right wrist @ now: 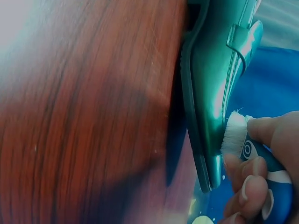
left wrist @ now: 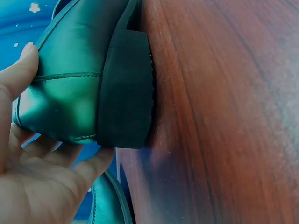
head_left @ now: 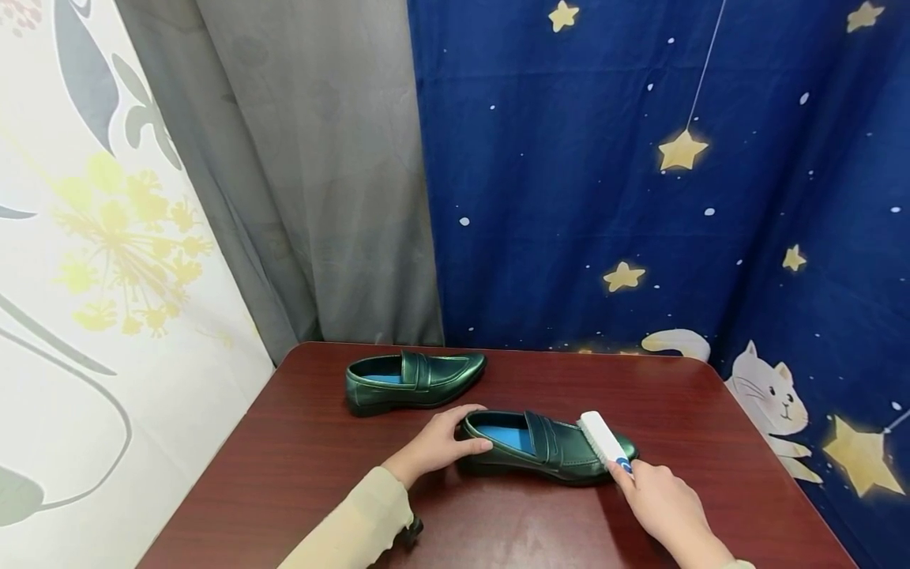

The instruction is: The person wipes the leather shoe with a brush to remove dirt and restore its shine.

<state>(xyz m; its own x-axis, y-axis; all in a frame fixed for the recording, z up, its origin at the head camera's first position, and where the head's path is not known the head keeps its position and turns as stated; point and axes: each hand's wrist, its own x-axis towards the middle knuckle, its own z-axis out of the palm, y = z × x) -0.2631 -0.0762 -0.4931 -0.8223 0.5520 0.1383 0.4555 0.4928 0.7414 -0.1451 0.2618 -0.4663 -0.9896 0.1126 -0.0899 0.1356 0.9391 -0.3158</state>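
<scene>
A dark green loafer (head_left: 569,456) with a blue insole stands on the table, its toe pointing right. My left hand (head_left: 442,442) grips its heel, thumb on the near side and the other fingers round the back; the left wrist view shows the hand (left wrist: 46,177) against the heel (left wrist: 70,102). In my right hand (head_left: 661,498) is a white and blue brush (head_left: 603,437). Its white bristles (right wrist: 235,133) touch the upper near the toe in the right wrist view, where the fingers curl round the brush.
The matching green loafer (head_left: 419,381) stands farther back on the reddish-brown table (head_left: 298,474), also toe to the right. A small black object (head_left: 410,530) shows by the left sleeve. Behind the table hang a grey curtain (head_left: 341,174) and a blue starry curtain (head_left: 554,190).
</scene>
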